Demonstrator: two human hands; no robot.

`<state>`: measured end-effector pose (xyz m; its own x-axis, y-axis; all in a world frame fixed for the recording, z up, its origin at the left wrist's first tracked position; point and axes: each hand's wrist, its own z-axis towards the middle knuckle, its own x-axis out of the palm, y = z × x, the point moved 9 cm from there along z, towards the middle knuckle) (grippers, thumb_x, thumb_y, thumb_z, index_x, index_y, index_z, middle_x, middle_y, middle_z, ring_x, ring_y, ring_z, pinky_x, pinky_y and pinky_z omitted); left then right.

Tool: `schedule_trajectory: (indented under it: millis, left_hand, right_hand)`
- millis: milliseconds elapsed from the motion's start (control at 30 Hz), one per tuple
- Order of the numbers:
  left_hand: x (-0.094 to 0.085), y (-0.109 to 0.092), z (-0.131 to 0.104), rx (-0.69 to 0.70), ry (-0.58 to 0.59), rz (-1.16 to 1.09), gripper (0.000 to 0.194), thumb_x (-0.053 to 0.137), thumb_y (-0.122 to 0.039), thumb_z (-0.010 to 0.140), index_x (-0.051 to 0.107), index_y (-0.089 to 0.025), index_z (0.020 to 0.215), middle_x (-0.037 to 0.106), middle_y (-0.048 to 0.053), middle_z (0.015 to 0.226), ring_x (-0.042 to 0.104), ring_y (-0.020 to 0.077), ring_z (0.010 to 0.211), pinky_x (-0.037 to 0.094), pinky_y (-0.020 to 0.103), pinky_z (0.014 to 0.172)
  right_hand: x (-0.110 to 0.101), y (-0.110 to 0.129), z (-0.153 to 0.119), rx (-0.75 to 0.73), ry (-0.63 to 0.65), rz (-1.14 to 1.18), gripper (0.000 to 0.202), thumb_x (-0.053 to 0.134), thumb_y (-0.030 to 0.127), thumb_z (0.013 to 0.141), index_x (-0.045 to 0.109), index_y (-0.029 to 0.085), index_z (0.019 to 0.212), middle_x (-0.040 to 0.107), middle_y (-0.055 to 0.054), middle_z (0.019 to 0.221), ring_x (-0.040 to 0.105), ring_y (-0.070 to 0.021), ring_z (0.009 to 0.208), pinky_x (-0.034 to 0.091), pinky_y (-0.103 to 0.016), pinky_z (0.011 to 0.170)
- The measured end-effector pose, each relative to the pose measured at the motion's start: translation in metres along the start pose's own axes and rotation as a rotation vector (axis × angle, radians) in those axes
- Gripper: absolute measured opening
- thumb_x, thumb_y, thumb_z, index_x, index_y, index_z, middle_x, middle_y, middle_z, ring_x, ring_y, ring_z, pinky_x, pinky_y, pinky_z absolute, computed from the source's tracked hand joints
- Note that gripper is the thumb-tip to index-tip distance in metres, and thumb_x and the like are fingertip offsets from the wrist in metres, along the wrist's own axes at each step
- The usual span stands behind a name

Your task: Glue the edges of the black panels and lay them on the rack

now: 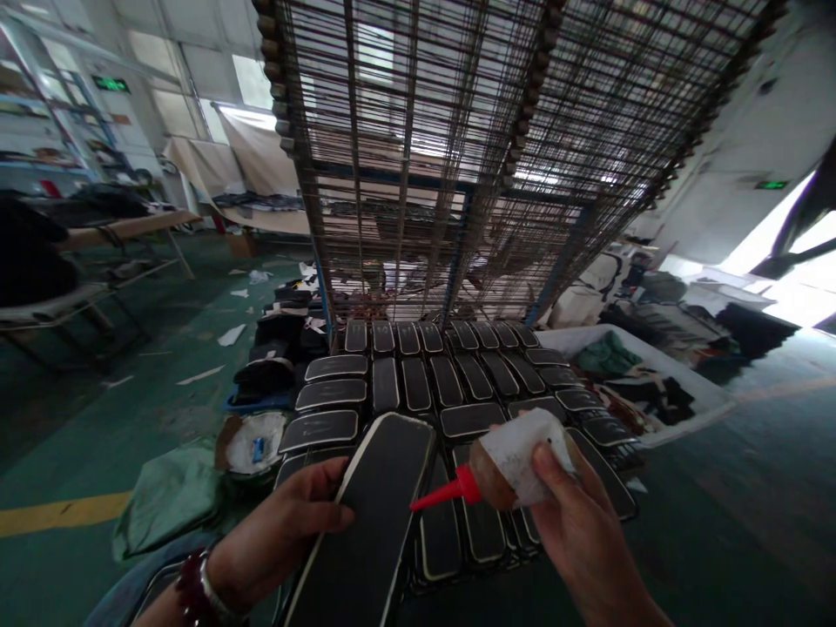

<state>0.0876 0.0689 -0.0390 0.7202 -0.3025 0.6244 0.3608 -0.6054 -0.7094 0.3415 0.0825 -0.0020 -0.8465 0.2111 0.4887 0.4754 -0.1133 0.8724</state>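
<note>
My left hand (pixel 280 531) grips a long black sole piece (pixel 369 522) by its left edge, holding it flat in front of me. My right hand (pixel 575 531) holds a squeeze glue bottle (pixel 515 466) wrapped in white paper, lying sideways. Its red nozzle (pixel 441 495) points left and touches the right edge of the sole piece. Beneath both hands, several black sole pieces with pale rims (pixel 457 383) lie in rows on a low surface.
A tall wire rack (pixel 457 157) with many mesh shelves rises just behind the rows. A white bin of scraps (pixel 653 383) stands at right. Stacked black pieces (pixel 274 348), a green bag (pixel 170 496) and a small tub (pixel 252 444) lie at left on the green floor. Tables stand far left.
</note>
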Motion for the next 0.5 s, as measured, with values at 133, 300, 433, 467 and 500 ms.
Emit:
schedule_trajectory:
  millis: [133, 300, 433, 467, 500]
  left_hand:
    - [-0.005, -0.001, 0.002, 0.005, -0.051, -0.009, 0.036, 0.063, -0.004, 0.073, 0.07, -0.018, 0.106, 0.078, 0.008, 0.095, 0.073, 0.024, 0.082, 0.058, 0.036, 0.076]
    - [-0.011, -0.002, 0.006, 0.015, -0.095, -0.005, 0.036, 0.062, -0.004, 0.073, 0.069, -0.015, 0.105, 0.078, 0.01, 0.092, 0.074, 0.023, 0.077, 0.058, 0.034, 0.07]
    - [-0.014, -0.003, 0.007, 0.018, -0.1, -0.007, 0.037, 0.058, -0.003, 0.075, 0.068, -0.014, 0.108, 0.078, 0.011, 0.091, 0.074, 0.023, 0.078, 0.058, 0.035, 0.074]
    - [-0.014, -0.003, 0.007, 0.02, -0.103, -0.007, 0.037, 0.058, -0.003, 0.075, 0.068, -0.014, 0.109, 0.078, 0.011, 0.092, 0.074, 0.023, 0.079, 0.058, 0.036, 0.075]
    - [-0.016, -0.003, 0.007, 0.022, -0.111, -0.006, 0.037, 0.058, -0.003, 0.075, 0.068, -0.014, 0.109, 0.078, 0.011, 0.092, 0.074, 0.023, 0.079, 0.058, 0.037, 0.076]
  right_hand:
    - [0.001, -0.006, -0.006, 0.008, 0.019, -0.016, 0.041, 0.085, 0.038, 0.076, 0.069, 0.027, 0.113, 0.07, -0.008, 0.1, 0.063, -0.0299, 0.096, 0.056, -0.037, 0.079]
    - [0.004, -0.019, -0.012, 0.055, 0.121, -0.008, 0.041, 0.08, 0.035, 0.083, 0.064, 0.027, 0.12, 0.068, -0.01, 0.108, 0.061, -0.0321, 0.102, 0.054, -0.042, 0.084]
    - [0.006, -0.024, -0.018, 0.063, 0.151, -0.016, 0.042, 0.077, 0.034, 0.085, 0.061, 0.027, 0.123, 0.067, -0.011, 0.111, 0.061, -0.0322, 0.102, 0.054, -0.041, 0.083]
    - [0.006, -0.025, -0.02, 0.065, 0.158, -0.022, 0.042, 0.077, 0.035, 0.085, 0.061, 0.027, 0.123, 0.067, -0.011, 0.111, 0.061, -0.0323, 0.101, 0.054, -0.041, 0.082]
    - [0.007, -0.025, -0.022, 0.065, 0.162, -0.028, 0.043, 0.078, 0.035, 0.085, 0.061, 0.027, 0.123, 0.067, -0.012, 0.111, 0.062, -0.0324, 0.1, 0.054, -0.041, 0.081]
